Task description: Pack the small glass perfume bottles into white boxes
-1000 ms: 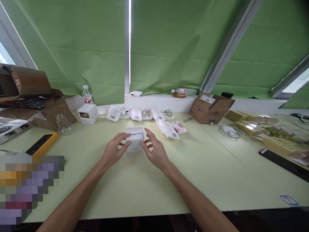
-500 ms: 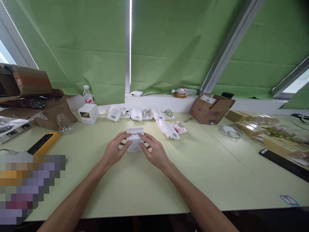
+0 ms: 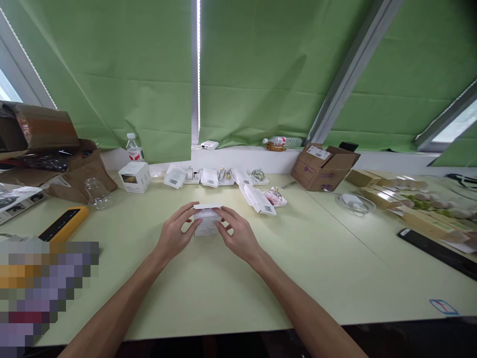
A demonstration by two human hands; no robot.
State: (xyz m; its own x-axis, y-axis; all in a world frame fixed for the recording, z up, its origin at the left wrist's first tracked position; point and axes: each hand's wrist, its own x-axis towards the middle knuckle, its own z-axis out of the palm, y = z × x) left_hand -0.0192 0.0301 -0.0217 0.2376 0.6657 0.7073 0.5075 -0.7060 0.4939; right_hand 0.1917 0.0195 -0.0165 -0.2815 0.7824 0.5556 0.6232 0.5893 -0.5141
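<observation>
In the head view, a small white box [image 3: 206, 224] with fine print on its near side stands on the table between my hands. Its top flap [image 3: 207, 206] is tilted partly down over the opening. My left hand [image 3: 179, 226] grips the left side, thumb on the near face and fingers by the flap. My right hand [image 3: 236, 228] holds the right side in the same way. What is inside the box is hidden. Beyond my hands lie opened white packs with small perfume bottles, one of them a round bottle with a pink label [image 3: 275, 197].
A white carton [image 3: 134, 177] and a plastic bottle [image 3: 133, 147] stand at the back left, near a yellow-and-black power strip [image 3: 64, 223]. An opened cardboard box [image 3: 322, 166] sits at the back right. A coiled white cable [image 3: 355, 204] and a black bar [image 3: 434, 252] lie to the right.
The box's top flap stood upright and has tipped down toward me over the opening. Both hands remain on the box's sides, and the view has shifted slightly.
</observation>
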